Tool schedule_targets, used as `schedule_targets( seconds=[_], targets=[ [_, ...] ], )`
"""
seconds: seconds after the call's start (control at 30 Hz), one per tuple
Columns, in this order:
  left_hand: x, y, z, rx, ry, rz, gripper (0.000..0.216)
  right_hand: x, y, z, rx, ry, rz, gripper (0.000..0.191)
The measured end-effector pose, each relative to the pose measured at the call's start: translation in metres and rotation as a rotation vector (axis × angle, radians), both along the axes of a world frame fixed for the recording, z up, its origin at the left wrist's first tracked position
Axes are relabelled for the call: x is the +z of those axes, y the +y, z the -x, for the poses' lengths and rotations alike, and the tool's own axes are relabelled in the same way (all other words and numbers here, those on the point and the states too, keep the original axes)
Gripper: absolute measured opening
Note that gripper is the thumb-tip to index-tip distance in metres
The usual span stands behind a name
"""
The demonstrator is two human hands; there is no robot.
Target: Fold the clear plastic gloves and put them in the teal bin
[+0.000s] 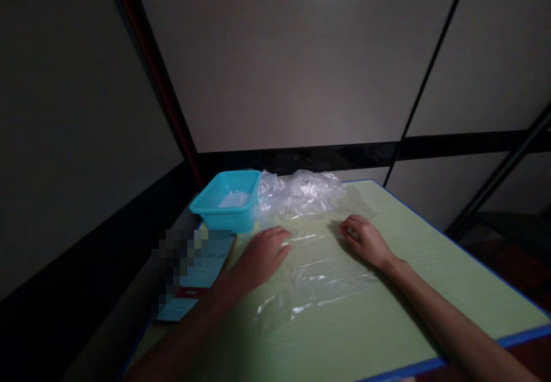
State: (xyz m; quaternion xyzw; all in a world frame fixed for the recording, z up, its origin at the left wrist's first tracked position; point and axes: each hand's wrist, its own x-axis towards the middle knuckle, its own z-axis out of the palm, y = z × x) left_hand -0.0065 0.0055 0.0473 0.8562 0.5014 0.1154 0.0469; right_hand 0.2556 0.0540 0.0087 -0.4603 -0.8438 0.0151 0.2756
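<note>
A clear plastic bag (318,273) lies flat on the green table (430,267). My left hand (263,254) rests palm down on the bag's left edge, fingers stretched out and close together. My right hand (365,238) sits at the bag's upper right edge with its fingers curled inward; what they pinch, if anything, is hidden. Behind the bag is a crumpled heap of clear plastic bags (301,192).
A turquoise plastic bin (228,201) with something white inside stands at the table's back left. A blue-and-red card or booklet (198,278) lies at the left edge. The table has a blue rim (520,336). Grey wall panels stand close behind.
</note>
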Motion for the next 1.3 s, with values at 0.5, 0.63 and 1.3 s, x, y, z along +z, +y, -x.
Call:
schedule_targets(
  seconds=[0.5,0.63,1.3],
  targets=[
    [0.003,0.070,-0.032,-0.158,0.212,0.077,0.026,0.001,-0.002,-0.006,0.052,-0.061,-0.070,0.017],
    [0.005,0.059,-0.033,-0.150,0.216,0.008,0.032,0.003,-0.004,-0.003,0.082,-0.076,-0.056,0.017],
    [-0.005,-0.015,0.010,-0.136,-0.180,0.069,0.022,0.035,-0.025,0.034,0.438,-0.269,0.336,0.069]
  ],
)
